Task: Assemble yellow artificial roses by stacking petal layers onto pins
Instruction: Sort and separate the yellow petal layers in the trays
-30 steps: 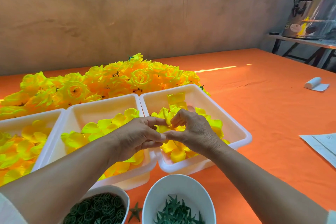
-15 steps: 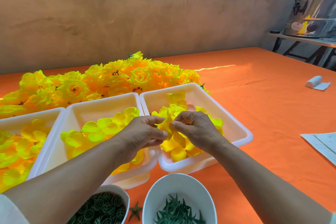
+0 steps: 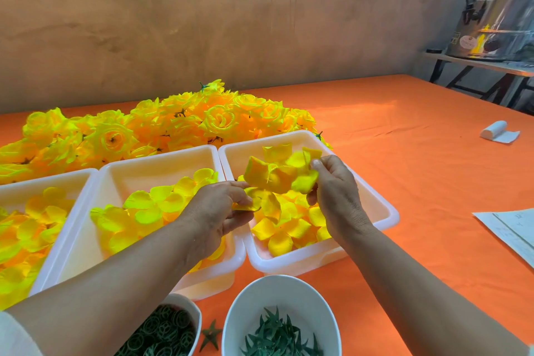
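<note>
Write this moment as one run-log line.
right hand: holds petal layer raised over right tray | left hand: pinches partly built flower | pile of finished roses behind

Two bare forearms, left hand (image 3: 215, 211) and right hand (image 3: 336, 196) ungloved, short unpainted nails, no rings or watch visible, white sleeve (image 3: 14, 338) edge at left elbow, sliver of white at right.

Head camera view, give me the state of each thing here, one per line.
Right hand: pinching a lifted petal layer.
Left hand: pinching a small petal piece.
Right tray: part full of petals.
Right bowl: holds green leaves.
Rose pile: assembled.
</note>
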`<state>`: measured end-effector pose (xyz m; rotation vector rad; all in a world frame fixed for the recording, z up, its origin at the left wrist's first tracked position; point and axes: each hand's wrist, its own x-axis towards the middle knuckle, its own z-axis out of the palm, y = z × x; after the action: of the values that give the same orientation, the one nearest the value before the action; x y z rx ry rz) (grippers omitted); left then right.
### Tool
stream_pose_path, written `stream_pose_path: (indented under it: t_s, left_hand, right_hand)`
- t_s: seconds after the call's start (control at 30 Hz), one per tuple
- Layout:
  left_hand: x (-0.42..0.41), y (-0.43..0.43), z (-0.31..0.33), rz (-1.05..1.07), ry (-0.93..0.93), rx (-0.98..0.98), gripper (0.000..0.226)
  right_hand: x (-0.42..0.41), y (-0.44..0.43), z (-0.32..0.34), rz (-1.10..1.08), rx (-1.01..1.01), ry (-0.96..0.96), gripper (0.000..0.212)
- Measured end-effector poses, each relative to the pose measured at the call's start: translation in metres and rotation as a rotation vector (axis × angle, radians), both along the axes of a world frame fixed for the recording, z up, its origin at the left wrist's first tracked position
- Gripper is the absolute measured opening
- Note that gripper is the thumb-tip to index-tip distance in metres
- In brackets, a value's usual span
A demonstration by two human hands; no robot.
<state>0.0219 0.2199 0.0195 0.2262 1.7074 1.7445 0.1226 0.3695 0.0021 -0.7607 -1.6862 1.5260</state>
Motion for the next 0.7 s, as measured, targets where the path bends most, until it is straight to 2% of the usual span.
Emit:
stream_pose_path:
  t_s: [0.17,0.37,0.7]
  left_hand:
    - [0.002,0.000,-0.001,0.020,0.013,-0.007,0.029]
    - [0.004,0.004,0.001,0.068,0.008,-0.007,0.020]
    - [0.004,0.015,0.007,0.103,-0.024,-0.027,0.017]
  right_hand:
    - [-0.001,0.003,0.000,-0.063,-0.076,0.045,0.024]
    - [0.001,0.004,0.005,-0.004,-0.230,0.141,0.024]
    - [0.004,0.000,0.008,0.046,-0.258,0.215,0.026]
